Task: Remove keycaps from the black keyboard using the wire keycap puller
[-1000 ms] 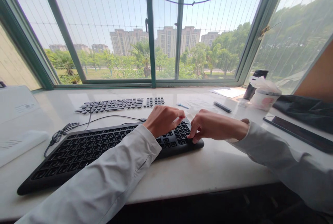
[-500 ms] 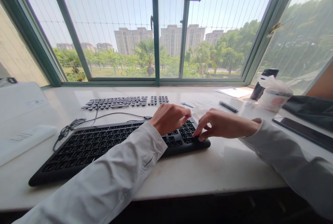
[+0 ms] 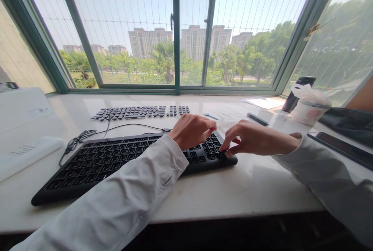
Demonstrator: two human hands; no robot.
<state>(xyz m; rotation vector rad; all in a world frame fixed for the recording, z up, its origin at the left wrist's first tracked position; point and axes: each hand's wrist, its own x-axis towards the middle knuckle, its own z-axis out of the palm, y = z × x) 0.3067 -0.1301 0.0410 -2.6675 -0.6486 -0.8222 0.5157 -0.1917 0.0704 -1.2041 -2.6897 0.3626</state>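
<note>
A black keyboard (image 3: 96, 161) lies slantwise before me, its keycaps off and its square key sockets bare. Over the number pad is my left hand (image 3: 192, 131), its fingers curled and closed near the far right edge; whatever is in them is hidden. My right hand (image 3: 253, 139) pinches with thumb and forefinger at the pad's near right corner, touching the keyboard. Anything between those fingertips is too small to make out. Loose black keycaps (image 3: 140, 112) are laid out in keyboard order behind the keyboard.
A coiled cable (image 3: 76, 142) runs behind the keyboard. Toward the right lie a small blue stick (image 3: 211, 116), a black pen-like object (image 3: 257, 119) and a phone (image 3: 344, 148). A bagged cup (image 3: 310, 111) stands beside a dark bottle (image 3: 300, 91). White boxes (image 3: 26, 107) sit left, by the window.
The view has shifted slightly. My right hand's fingertips stay at the number pad's near corner, with a slight change in their pinch. My left hand holds nearly the same pose.
</note>
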